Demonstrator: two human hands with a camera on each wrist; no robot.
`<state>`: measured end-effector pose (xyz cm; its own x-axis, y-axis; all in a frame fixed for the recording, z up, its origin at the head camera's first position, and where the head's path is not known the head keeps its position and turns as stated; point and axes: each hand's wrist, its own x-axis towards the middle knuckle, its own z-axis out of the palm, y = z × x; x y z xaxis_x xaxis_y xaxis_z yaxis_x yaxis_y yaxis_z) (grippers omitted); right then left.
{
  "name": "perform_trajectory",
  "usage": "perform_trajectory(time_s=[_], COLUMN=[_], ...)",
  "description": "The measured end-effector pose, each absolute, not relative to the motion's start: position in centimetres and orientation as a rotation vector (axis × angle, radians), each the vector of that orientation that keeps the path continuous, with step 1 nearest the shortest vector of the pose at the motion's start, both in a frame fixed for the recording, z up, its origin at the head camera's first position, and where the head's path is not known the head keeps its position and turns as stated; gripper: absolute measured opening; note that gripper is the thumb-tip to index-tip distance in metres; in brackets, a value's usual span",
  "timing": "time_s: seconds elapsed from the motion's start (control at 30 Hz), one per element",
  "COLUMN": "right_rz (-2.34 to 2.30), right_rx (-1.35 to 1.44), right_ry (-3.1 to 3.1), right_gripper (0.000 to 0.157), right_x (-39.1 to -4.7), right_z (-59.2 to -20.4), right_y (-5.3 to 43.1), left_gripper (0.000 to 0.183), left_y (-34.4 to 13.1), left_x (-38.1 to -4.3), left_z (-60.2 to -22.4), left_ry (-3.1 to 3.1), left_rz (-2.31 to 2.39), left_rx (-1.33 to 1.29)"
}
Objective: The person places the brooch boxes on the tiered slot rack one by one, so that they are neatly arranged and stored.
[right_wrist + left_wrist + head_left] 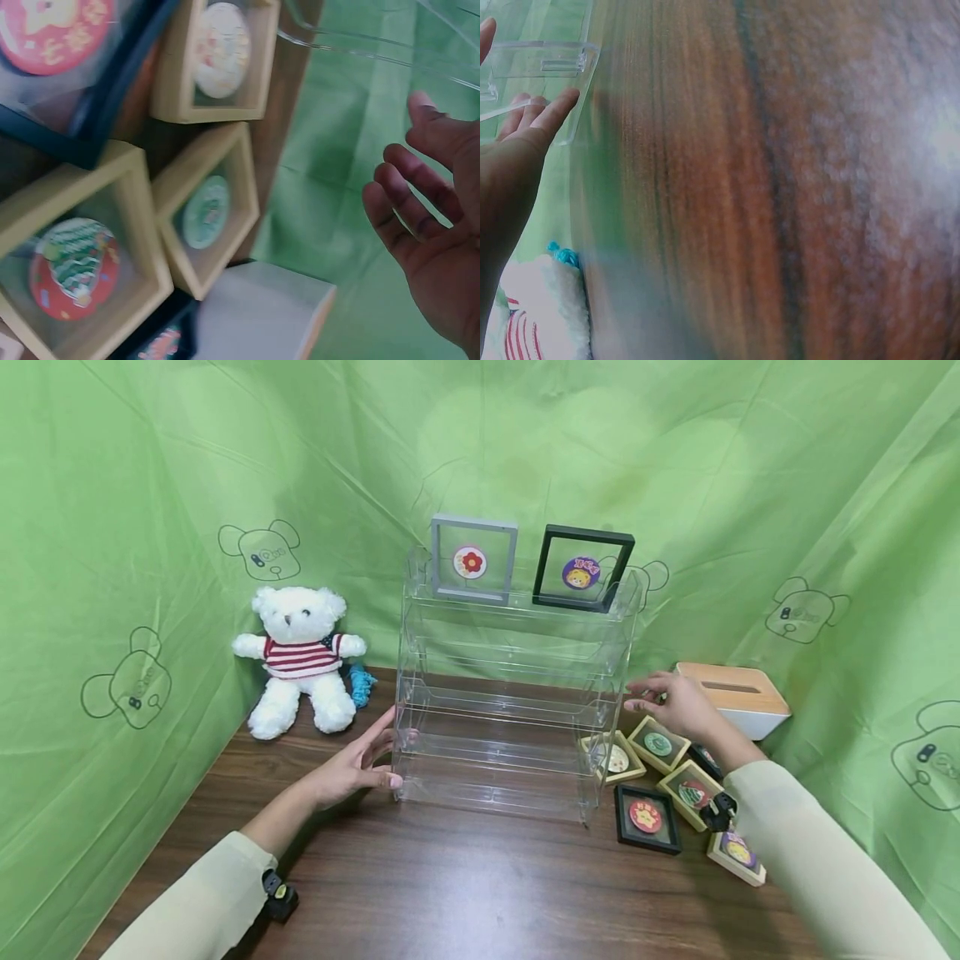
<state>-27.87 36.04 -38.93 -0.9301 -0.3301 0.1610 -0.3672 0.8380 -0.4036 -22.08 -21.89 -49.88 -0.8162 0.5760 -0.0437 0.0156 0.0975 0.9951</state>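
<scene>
A tall clear acrylic rack (498, 703) with stepped shelves stands at the middle of the table. My left hand (348, 774) touches its left side, fingers extended along the panel and thumb near the lower front. Off the rack's right side, my right hand (677, 703) hovers with loosely bent fingers and nothing in them; its palm (450, 277) shows in the right wrist view. On the top shelf stand a grey square frame (472, 562) with a red flower badge and a black frame (581, 573) with a purple bear badge, which leans slightly.
Right of the rack lie several framed badges, among them a black frame (647, 818), a wooden frame with a green badge (658, 744) and a tree badge frame (75, 266). Behind them sits a tissue box (738, 689). A white teddy bear (302, 660) and blue cord (361, 685) are left.
</scene>
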Motion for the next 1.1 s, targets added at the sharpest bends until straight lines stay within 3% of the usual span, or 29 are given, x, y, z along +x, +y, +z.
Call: perform_trajectory(time_s=[0.17, 0.43, 1.1], right_rz=[0.671, 0.612, 0.529], right_rx=[0.581, 0.692, 0.733], right_ry=[-3.023, -3.053, -2.995], right_gripper=[0.031, 0.001, 0.019], right_x=[-28.1, -28.6, -29.6], right_z=[-41.3, -44.3, -46.7], right_y=[35.9, 35.1, 34.9], left_gripper=[0.12, 0.119, 0.121], left_y=[-21.9, -22.0, -21.9], left_x=[-22.1, -22.2, -22.0], left_z=[-49.9, -50.1, -50.0], left_ry=[1.951, 1.954, 1.933], left_rz=[1.769, 1.771, 1.789], left_rx=[0.582, 0.608, 0.616])
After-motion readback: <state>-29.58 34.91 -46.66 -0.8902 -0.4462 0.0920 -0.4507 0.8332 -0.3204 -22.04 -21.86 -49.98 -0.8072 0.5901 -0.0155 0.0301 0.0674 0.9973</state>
